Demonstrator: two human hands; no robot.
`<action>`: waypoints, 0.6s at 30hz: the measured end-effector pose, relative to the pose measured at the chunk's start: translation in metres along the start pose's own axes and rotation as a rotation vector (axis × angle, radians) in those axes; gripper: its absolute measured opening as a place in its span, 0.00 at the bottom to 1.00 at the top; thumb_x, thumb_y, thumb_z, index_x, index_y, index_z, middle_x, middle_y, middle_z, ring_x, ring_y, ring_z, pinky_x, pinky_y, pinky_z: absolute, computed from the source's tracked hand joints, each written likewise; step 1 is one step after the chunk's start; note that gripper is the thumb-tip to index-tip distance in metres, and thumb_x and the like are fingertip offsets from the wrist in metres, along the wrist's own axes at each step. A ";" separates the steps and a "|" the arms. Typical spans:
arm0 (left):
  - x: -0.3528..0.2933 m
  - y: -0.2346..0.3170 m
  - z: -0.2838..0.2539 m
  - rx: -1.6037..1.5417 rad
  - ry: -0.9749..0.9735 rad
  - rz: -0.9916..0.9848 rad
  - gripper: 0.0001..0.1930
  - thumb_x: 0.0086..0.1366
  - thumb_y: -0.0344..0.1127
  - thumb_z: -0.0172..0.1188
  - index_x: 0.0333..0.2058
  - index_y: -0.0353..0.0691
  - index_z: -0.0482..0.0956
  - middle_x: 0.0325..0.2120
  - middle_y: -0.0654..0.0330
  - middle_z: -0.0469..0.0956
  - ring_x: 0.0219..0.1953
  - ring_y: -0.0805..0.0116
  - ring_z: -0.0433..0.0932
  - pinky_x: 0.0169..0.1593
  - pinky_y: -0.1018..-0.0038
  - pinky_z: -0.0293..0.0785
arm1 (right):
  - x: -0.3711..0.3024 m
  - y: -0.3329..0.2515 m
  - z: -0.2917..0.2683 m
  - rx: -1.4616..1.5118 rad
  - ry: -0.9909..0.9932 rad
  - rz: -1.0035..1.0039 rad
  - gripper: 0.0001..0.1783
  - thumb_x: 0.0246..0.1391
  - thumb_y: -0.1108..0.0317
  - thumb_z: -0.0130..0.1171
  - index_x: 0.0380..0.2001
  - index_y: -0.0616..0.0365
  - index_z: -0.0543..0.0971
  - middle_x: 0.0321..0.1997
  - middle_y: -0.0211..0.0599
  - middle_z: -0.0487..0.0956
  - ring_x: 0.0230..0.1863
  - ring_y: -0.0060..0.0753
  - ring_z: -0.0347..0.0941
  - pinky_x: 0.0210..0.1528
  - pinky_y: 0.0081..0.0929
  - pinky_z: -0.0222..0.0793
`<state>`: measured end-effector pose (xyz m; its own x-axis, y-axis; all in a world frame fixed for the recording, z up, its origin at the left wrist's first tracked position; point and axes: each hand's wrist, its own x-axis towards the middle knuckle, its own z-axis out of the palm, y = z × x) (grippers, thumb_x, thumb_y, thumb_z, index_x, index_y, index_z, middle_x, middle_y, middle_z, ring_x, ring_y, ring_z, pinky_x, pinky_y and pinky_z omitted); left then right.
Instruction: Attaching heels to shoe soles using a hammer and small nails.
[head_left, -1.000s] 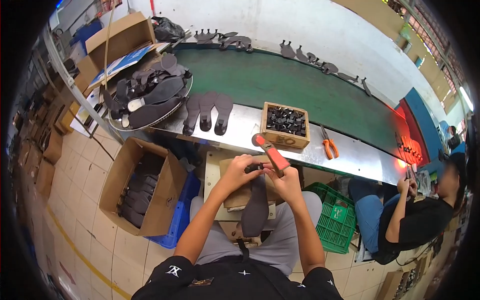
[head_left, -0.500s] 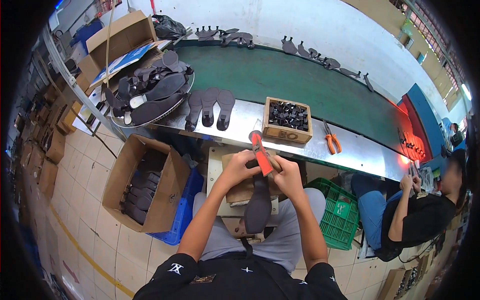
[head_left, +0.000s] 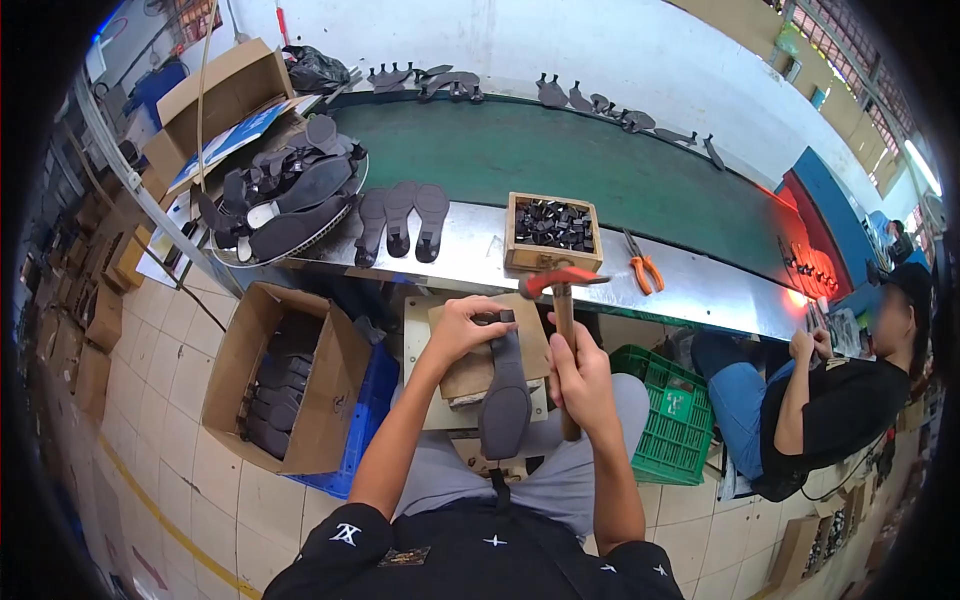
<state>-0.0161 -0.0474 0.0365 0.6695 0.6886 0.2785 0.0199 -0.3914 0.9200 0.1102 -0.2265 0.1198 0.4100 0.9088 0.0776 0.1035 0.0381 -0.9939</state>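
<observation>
You hold the dark grey, long-waisted shoe sole with its black heel on your side of the open wooden box, which serves as the landmark here. Your left grip is closed around the sole's narrow heel end, so its broad forepart points toward you, away from the box. Your right grip is clenched on the wooden handle of a red-headed hammer; the handle stands roughly upright beside the sole, and the head appears just on your side of the box. Below your left grip, also on your side of the box, is a flat brown board; you cannot tell whether the sole touches it. Small black pieces fill the box, which sits on the metal-edged bench. Just right of the box lie orange-handled metal pliers; to its left are three dark heeled soles side by side and, farther left, a round wire basket heaped with more.
</observation>
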 end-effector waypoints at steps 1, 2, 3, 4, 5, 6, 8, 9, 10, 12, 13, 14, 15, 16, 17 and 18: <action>0.000 0.000 0.000 -0.021 -0.002 -0.016 0.13 0.51 0.33 0.73 0.33 0.32 0.84 0.29 0.62 0.82 0.31 0.77 0.77 0.38 0.78 0.74 | -0.007 -0.001 0.000 -0.001 0.001 0.000 0.19 0.68 0.67 0.48 0.57 0.65 0.69 0.22 0.26 0.71 0.13 0.12 0.62 0.14 0.15 0.56; 0.001 -0.001 0.001 -0.042 -0.003 -0.034 0.12 0.51 0.33 0.73 0.33 0.32 0.84 0.29 0.63 0.82 0.31 0.78 0.77 0.38 0.79 0.73 | -0.014 -0.002 0.000 -0.081 0.030 -0.071 0.18 0.68 0.67 0.47 0.56 0.65 0.69 0.22 0.26 0.71 0.13 0.12 0.62 0.14 0.15 0.56; 0.000 -0.002 0.000 -0.043 -0.005 -0.037 0.12 0.51 0.33 0.73 0.33 0.32 0.84 0.29 0.63 0.82 0.31 0.78 0.77 0.38 0.79 0.73 | -0.020 -0.004 0.000 -0.160 0.058 -0.139 0.18 0.68 0.67 0.47 0.56 0.65 0.70 0.22 0.26 0.71 0.13 0.12 0.63 0.14 0.15 0.56; 0.000 -0.004 -0.002 -0.041 -0.010 -0.039 0.14 0.51 0.34 0.73 0.34 0.32 0.85 0.30 0.61 0.83 0.32 0.77 0.77 0.38 0.79 0.74 | -0.025 -0.010 -0.001 -0.166 0.048 -0.138 0.19 0.68 0.67 0.47 0.57 0.65 0.70 0.22 0.25 0.71 0.13 0.11 0.62 0.14 0.14 0.57; 0.001 -0.006 -0.004 -0.039 -0.015 -0.041 0.15 0.50 0.36 0.73 0.35 0.32 0.85 0.30 0.60 0.84 0.32 0.77 0.78 0.38 0.79 0.74 | -0.024 -0.011 0.000 -0.165 0.047 -0.134 0.19 0.68 0.67 0.47 0.57 0.65 0.70 0.22 0.25 0.71 0.13 0.11 0.62 0.14 0.14 0.57; 0.002 -0.002 -0.004 -0.050 -0.027 -0.042 0.15 0.51 0.35 0.73 0.35 0.32 0.85 0.30 0.60 0.84 0.32 0.77 0.78 0.38 0.79 0.74 | -0.024 -0.012 0.001 -0.178 0.024 -0.134 0.19 0.67 0.68 0.48 0.58 0.65 0.69 0.21 0.26 0.72 0.14 0.13 0.63 0.15 0.16 0.58; 0.002 -0.002 -0.003 -0.065 -0.029 -0.040 0.14 0.51 0.34 0.72 0.36 0.33 0.85 0.30 0.60 0.84 0.32 0.77 0.77 0.38 0.78 0.74 | -0.019 -0.010 0.000 -0.191 -0.003 -0.129 0.20 0.67 0.68 0.49 0.58 0.64 0.69 0.20 0.28 0.72 0.14 0.15 0.64 0.15 0.17 0.60; 0.004 -0.003 -0.002 -0.068 -0.022 -0.030 0.14 0.52 0.34 0.72 0.36 0.33 0.85 0.30 0.60 0.83 0.32 0.77 0.78 0.38 0.78 0.74 | -0.012 -0.006 -0.001 -0.318 -0.073 -0.109 0.20 0.66 0.68 0.50 0.58 0.65 0.69 0.24 0.39 0.74 0.20 0.29 0.70 0.23 0.25 0.65; 0.003 -0.003 -0.001 -0.070 -0.023 -0.029 0.14 0.52 0.34 0.72 0.36 0.33 0.85 0.30 0.60 0.83 0.32 0.77 0.78 0.38 0.78 0.74 | -0.009 -0.005 -0.002 -0.445 -0.144 -0.089 0.21 0.65 0.68 0.52 0.57 0.66 0.68 0.27 0.49 0.77 0.26 0.42 0.76 0.31 0.33 0.70; 0.002 -0.003 -0.001 -0.109 -0.029 -0.064 0.14 0.52 0.34 0.72 0.36 0.33 0.85 0.31 0.59 0.84 0.33 0.76 0.79 0.40 0.77 0.74 | -0.013 -0.011 -0.001 -0.423 -0.138 -0.121 0.20 0.65 0.68 0.52 0.57 0.66 0.68 0.26 0.51 0.77 0.26 0.46 0.76 0.31 0.35 0.69; 0.002 -0.004 -0.003 -0.108 -0.024 -0.061 0.14 0.52 0.34 0.72 0.36 0.33 0.85 0.31 0.59 0.84 0.33 0.76 0.79 0.40 0.77 0.74 | -0.014 -0.013 0.001 -0.398 -0.133 -0.152 0.20 0.64 0.68 0.52 0.56 0.66 0.68 0.26 0.53 0.76 0.27 0.50 0.76 0.31 0.37 0.69; 0.003 -0.004 -0.004 -0.070 -0.036 -0.055 0.13 0.52 0.33 0.71 0.36 0.33 0.85 0.31 0.59 0.84 0.34 0.75 0.79 0.41 0.77 0.75 | -0.013 -0.007 0.004 -0.399 -0.136 -0.157 0.20 0.64 0.68 0.52 0.56 0.66 0.68 0.26 0.53 0.76 0.27 0.50 0.76 0.31 0.37 0.69; 0.000 -0.004 -0.004 -0.036 -0.051 -0.052 0.13 0.52 0.33 0.71 0.36 0.34 0.85 0.32 0.59 0.84 0.35 0.75 0.79 0.42 0.77 0.75 | -0.015 0.001 0.007 -0.386 -0.091 -0.214 0.20 0.65 0.68 0.51 0.58 0.64 0.69 0.24 0.45 0.76 0.23 0.38 0.74 0.27 0.32 0.68; 0.000 -0.003 -0.004 -0.038 -0.050 -0.052 0.13 0.52 0.33 0.71 0.36 0.34 0.85 0.32 0.59 0.84 0.35 0.75 0.79 0.42 0.77 0.75 | -0.016 0.006 0.008 -0.373 -0.045 -0.271 0.20 0.66 0.67 0.51 0.59 0.62 0.69 0.22 0.37 0.76 0.18 0.26 0.72 0.23 0.27 0.67; 0.001 -0.003 -0.003 -0.044 -0.041 0.000 0.14 0.52 0.33 0.71 0.37 0.34 0.85 0.32 0.59 0.85 0.35 0.75 0.80 0.42 0.76 0.75 | -0.014 0.008 0.007 -0.374 -0.046 -0.269 0.20 0.66 0.67 0.51 0.59 0.62 0.69 0.22 0.37 0.76 0.18 0.26 0.72 0.23 0.27 0.67; 0.003 -0.003 -0.003 -0.049 -0.028 0.053 0.14 0.52 0.34 0.72 0.37 0.34 0.85 0.33 0.58 0.85 0.35 0.75 0.80 0.42 0.76 0.75 | -0.009 0.007 0.006 -0.401 -0.087 -0.191 0.20 0.65 0.68 0.51 0.57 0.64 0.69 0.24 0.44 0.76 0.23 0.38 0.74 0.27 0.31 0.69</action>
<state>-0.0167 -0.0426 0.0353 0.6894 0.6499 0.3199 -0.0519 -0.3962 0.9167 0.1019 -0.2319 0.1114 0.2735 0.9332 0.2329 0.5200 0.0602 -0.8520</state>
